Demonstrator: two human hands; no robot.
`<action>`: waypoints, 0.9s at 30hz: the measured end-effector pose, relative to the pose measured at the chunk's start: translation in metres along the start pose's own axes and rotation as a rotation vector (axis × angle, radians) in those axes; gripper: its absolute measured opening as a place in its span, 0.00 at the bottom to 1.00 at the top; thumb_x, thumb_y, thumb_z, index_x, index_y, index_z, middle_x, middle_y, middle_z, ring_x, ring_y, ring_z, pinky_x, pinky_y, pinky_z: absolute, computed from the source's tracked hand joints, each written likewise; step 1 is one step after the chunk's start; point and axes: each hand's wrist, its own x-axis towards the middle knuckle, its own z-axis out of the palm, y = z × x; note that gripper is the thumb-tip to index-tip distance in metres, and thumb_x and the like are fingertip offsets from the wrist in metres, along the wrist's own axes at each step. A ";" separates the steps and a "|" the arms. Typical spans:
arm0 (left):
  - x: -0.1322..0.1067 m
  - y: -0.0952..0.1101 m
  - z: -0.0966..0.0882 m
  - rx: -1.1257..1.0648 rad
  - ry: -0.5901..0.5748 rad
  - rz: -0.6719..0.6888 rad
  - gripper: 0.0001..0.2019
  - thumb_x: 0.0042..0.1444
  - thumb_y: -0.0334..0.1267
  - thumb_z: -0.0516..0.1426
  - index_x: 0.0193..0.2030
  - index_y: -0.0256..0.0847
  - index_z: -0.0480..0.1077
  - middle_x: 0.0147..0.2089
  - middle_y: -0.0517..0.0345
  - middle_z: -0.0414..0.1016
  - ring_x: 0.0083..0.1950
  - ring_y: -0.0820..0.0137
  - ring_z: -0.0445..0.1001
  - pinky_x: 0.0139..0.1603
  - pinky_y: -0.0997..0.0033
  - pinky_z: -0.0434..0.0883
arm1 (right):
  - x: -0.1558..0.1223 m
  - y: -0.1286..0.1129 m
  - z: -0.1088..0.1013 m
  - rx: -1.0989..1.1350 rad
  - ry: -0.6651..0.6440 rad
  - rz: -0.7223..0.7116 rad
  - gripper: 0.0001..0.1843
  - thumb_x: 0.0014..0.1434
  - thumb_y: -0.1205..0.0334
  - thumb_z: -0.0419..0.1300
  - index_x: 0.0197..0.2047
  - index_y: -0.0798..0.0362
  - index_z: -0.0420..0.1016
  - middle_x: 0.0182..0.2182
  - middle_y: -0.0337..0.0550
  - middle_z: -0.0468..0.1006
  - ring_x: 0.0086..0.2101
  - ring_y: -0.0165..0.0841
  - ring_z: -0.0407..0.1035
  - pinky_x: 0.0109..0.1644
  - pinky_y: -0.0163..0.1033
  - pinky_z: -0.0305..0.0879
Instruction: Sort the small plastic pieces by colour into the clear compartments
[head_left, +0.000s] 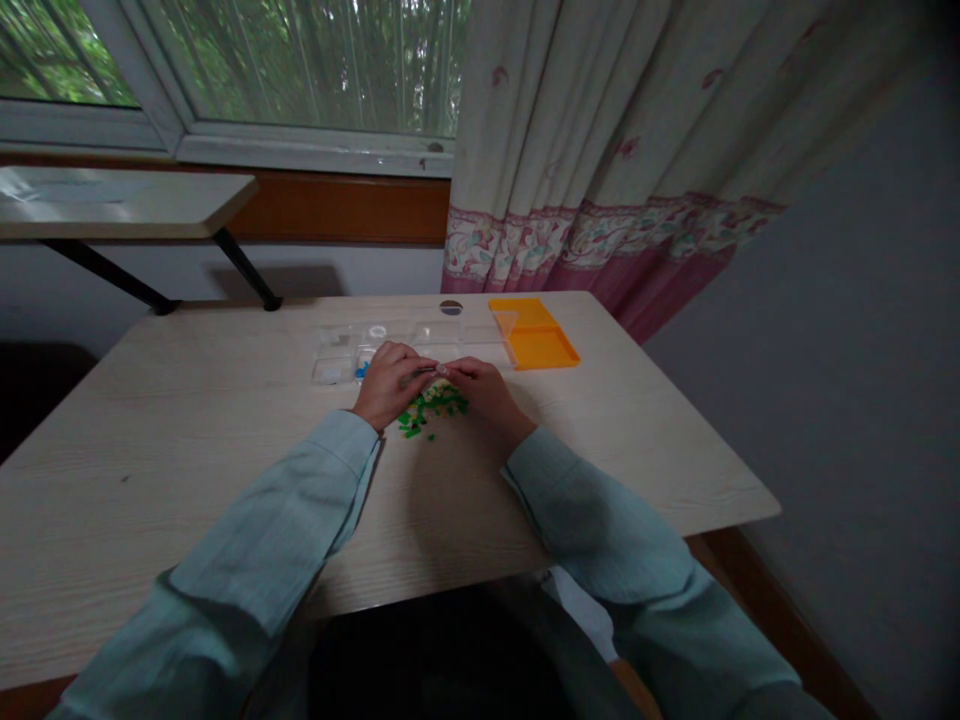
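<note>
My left hand [391, 384] and my right hand [486, 393] meet over the middle of the table, fingertips pinched close together. Something small, partly dark and partly pale, shows between the fingertips, too small to name. Just below my hands lies a loose pile of small green pieces [414, 418], with some yellowish ones mixed in. Behind my hands stands a clear plastic compartment box [334, 368]; blue pieces [362, 370] sit in one compartment, partly hidden by my left hand.
An orange plastic case [546, 347] lies to the right of the clear box. At the table's back edge is a round hole cover [451, 308]. A raised shelf [112, 205] on black legs stands at the back left. The curtain [570, 150] hangs behind the table [225, 480].
</note>
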 end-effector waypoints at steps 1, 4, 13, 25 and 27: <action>0.000 0.000 0.000 0.002 -0.002 -0.009 0.12 0.61 0.48 0.56 0.45 0.47 0.76 0.39 0.54 0.73 0.45 0.65 0.67 0.49 0.60 0.65 | 0.000 0.000 0.000 0.000 -0.009 0.000 0.12 0.56 0.54 0.61 0.35 0.52 0.82 0.35 0.43 0.81 0.38 0.33 0.73 0.45 0.39 0.67; 0.000 0.000 0.000 0.005 -0.005 -0.022 0.12 0.61 0.47 0.56 0.44 0.47 0.77 0.38 0.54 0.74 0.45 0.64 0.67 0.49 0.59 0.65 | 0.000 0.001 0.000 -0.022 -0.023 -0.007 0.11 0.57 0.55 0.61 0.35 0.51 0.82 0.35 0.43 0.81 0.38 0.33 0.73 0.45 0.39 0.67; 0.002 0.001 -0.003 0.101 0.126 -0.141 0.12 0.61 0.48 0.55 0.39 0.44 0.76 0.38 0.55 0.73 0.45 0.63 0.67 0.50 0.58 0.63 | 0.001 0.007 0.002 0.017 0.054 0.019 0.11 0.58 0.56 0.60 0.37 0.52 0.81 0.36 0.43 0.82 0.39 0.34 0.73 0.45 0.39 0.67; 0.000 -0.004 -0.001 0.221 0.198 -0.242 0.12 0.59 0.49 0.57 0.37 0.46 0.77 0.36 0.54 0.71 0.44 0.61 0.64 0.47 0.57 0.62 | 0.001 0.001 0.002 0.039 0.069 0.005 0.11 0.58 0.58 0.59 0.37 0.53 0.81 0.37 0.45 0.82 0.39 0.33 0.74 0.47 0.40 0.67; 0.001 -0.005 0.000 0.228 0.196 -0.238 0.12 0.59 0.49 0.58 0.37 0.46 0.78 0.36 0.54 0.71 0.44 0.61 0.64 0.47 0.57 0.62 | 0.001 0.002 0.003 0.034 0.065 0.007 0.11 0.58 0.58 0.59 0.37 0.53 0.81 0.37 0.45 0.82 0.39 0.33 0.74 0.46 0.39 0.67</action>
